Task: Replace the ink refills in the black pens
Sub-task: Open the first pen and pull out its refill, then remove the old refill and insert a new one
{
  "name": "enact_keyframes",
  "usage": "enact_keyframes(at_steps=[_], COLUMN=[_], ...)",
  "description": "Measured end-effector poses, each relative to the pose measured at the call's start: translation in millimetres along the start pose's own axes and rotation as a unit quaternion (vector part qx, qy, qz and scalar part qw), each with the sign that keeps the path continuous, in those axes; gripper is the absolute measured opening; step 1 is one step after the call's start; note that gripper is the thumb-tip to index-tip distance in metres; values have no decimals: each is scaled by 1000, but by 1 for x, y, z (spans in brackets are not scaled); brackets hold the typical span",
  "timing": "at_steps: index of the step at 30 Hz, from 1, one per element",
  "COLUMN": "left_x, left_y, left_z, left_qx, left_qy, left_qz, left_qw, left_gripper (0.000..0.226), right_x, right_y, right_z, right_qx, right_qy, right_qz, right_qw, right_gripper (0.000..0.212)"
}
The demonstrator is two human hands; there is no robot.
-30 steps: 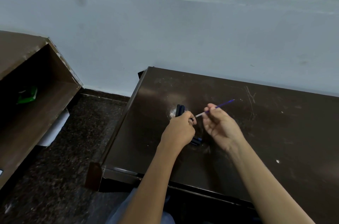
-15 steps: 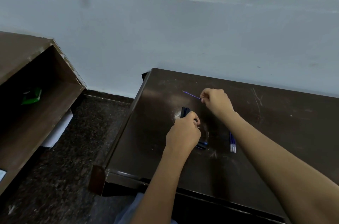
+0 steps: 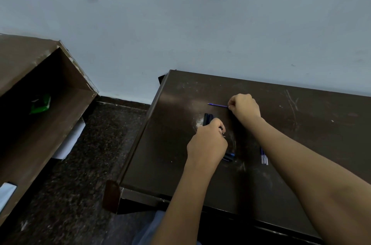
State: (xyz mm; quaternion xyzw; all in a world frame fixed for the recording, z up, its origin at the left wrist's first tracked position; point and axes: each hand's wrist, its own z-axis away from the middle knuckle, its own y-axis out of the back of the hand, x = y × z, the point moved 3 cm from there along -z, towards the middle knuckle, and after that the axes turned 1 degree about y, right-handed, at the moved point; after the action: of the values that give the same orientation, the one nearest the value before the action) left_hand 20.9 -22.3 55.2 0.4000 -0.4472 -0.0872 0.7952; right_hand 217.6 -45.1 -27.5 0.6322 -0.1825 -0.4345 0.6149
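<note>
Nearest the body: counter (image 3: pixel 170 164) front edge, both forearms reaching over it. Just past that, beside the right forearm, a small bunch of spare refills (image 3: pixel 264 158) lies flat on the counter, partly hidden by the arm; count unclear, approx 3.

Mid-counter: left grip (image 3: pixel 207 143) is curled round a bundle of black pens (image 3: pixel 208 118). Barrel ends stick out past the fingers on the far side, other ends poke out below the hand on the near side. Bundle sits low; resting on the counter or lifted, can't tell. Sth small + shiny at the left fingertips, too small to ID.

Further out: right grip (image 3: pixel 244 107) is closed in a pinch on one thin blue refill (image 3: pixel 217 105), pointing left, roughly level, low over the counter. Touching it or not, can't tell. Held refill is well clear of the pens.

Progress, est.: mid-cycle on one pen. Whether the held refill is the old one or a new one, can't tell. No finished pens set apart, so done vs left can't be counted. Spares lying unused, so prob several pens to go.

Beyond: white wall (image 3: pixel 200 34); brown shelf unit (image 3: pixel 66 108) far left w/ a green item (image 3: pixel 40 102) inside.
</note>
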Motion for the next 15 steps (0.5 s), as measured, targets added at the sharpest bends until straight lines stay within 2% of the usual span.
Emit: enact_keyframes(at_steps=[11, 15], left_x=[4, 6], left_y=[-2, -2], left_z=[0, 1], left_qx=[-7, -14], left_qy=[4, 6], left_qz=[-11, -13], left_qw=[1000, 1000], left_gripper=[20, 20], right_x=[-1, -2], right_y=[2, 11], right_z=[2, 8], right_qx=[2, 51], right_qy=[-5, 7], right_qz=[-6, -50], right_qw=[1000, 997], right_gripper=[19, 23])
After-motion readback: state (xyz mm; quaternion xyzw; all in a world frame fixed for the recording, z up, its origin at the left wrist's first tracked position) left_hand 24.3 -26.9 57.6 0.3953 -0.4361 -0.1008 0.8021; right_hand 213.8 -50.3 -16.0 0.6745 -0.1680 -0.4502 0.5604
